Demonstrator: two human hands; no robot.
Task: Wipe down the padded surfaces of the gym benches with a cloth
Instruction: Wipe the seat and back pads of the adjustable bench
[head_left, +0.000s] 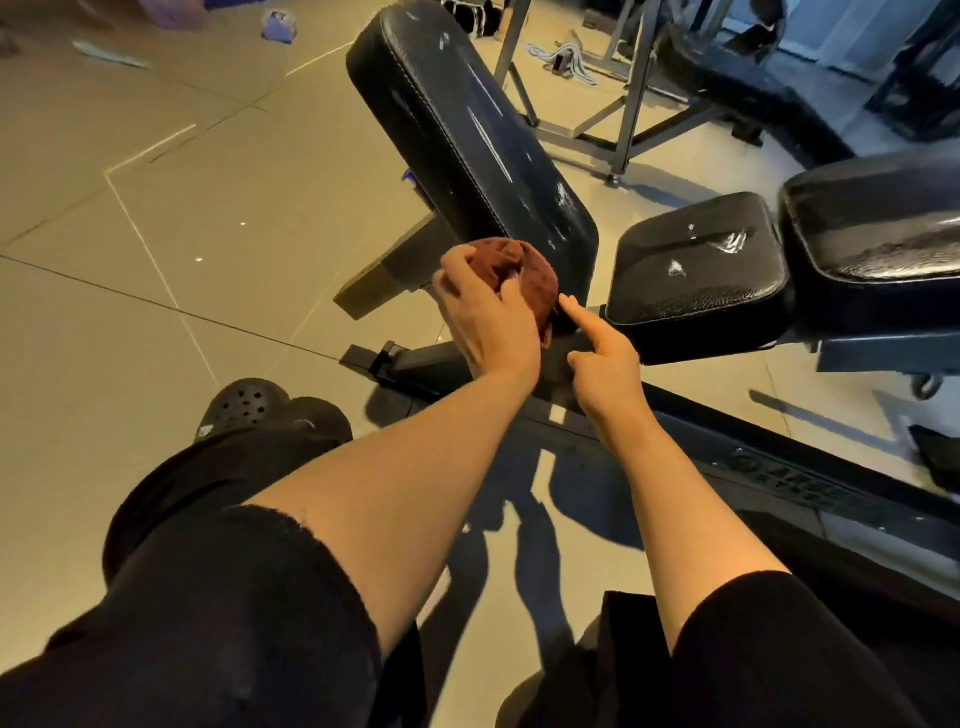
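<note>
Now the left hand (485, 317) is gripping a bunched dark red cloth (524, 278), fingers curled round it in a tight grip, and it is holding that cloth against the near end of the long black back pad (467, 130). Right beside it, the right hand (605, 364) is pointing with its index finger out straight, the tip just touching the lower edge of the cloth, while its other fingers are curling in and holding nothing. The back pad is tilting up and away, its vinyl showing pale scuffs and shiny streaks. Just to its right the smaller seat pad (698, 270) is lying apart from it by a narrow gap, with white worn patches on top. Further right, a second bench pad (878, 223) is sitting close against the seat pad. Underneath, the dark bench frame (779, 483) is running across the tiled floor (156, 234). Bottom left, a black perforated clog (244, 402) is resting on the tiles.
</note>
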